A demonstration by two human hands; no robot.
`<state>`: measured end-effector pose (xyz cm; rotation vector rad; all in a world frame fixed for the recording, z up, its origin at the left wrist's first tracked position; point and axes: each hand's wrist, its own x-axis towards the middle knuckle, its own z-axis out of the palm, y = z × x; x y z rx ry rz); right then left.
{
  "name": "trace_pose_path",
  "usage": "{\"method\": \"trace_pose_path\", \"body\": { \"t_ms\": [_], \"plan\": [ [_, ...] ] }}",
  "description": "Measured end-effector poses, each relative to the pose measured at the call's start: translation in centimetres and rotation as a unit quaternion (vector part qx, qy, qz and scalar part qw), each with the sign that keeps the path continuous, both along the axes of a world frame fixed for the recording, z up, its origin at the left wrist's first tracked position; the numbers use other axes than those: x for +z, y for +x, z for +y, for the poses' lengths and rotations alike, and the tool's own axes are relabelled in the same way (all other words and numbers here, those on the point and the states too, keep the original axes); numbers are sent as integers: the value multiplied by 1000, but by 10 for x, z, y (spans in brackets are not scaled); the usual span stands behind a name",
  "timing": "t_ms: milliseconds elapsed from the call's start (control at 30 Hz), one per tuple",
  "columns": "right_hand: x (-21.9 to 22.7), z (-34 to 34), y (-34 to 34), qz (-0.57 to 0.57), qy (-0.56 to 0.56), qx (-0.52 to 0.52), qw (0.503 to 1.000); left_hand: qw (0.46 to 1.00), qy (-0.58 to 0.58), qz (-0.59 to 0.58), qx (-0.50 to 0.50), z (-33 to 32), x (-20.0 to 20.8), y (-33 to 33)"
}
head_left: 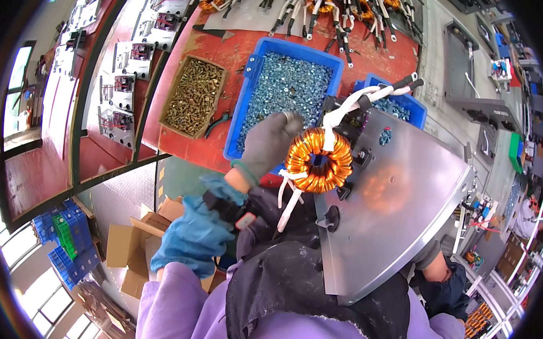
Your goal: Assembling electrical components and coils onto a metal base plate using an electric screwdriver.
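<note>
My left hand (271, 142), in a grey glove, is over the near part of a blue bin (239, 107) of small silvery metal fasteners (293, 85). Its fingers are curled together; what they hold, if anything, cannot be made out. A grey sheet-metal panel (397, 199) stands tilted before me, and my gloved right hand (426, 255) grips its right edge, the fingers partly hidden behind it. Beside my left hand, a copper-wound toroidal coil (319, 160) with white-sleeved leads (347, 107) sits at the panel's left side, near black fittings (332, 219).
A cardboard box (193, 97) of brass-coloured fasteners lies left on the red table (163, 140), with pliers (217, 125) beside it. Behind the panel is another blue bin (416, 109). More coils (363, 10) with leads lie at the far edge. An open carton (125, 248) stands lower left.
</note>
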<state>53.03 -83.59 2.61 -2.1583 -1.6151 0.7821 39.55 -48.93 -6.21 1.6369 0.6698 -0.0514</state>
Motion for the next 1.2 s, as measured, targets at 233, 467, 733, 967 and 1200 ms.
{"method": "trace_pose_path", "body": {
  "t_ms": [233,467,733,967,1200],
  "plan": [
    [-14,-13,0,-38,2,29,999,869,412,202,-187,-1,-50,-16],
    [-24,-27,0,-48,25,26,998,956,-209,31,202,13,-29,-37],
    [-23,-17,2,-55,20,50,997,883,-412,-33,223,27,-5,-65],
    [-29,-20,4,-64,16,60,996,941,-241,-17,238,14,51,-71],
    [-40,-33,6,-27,-17,9,999,893,407,-191,1,-66,102,-67]
  ]
}}
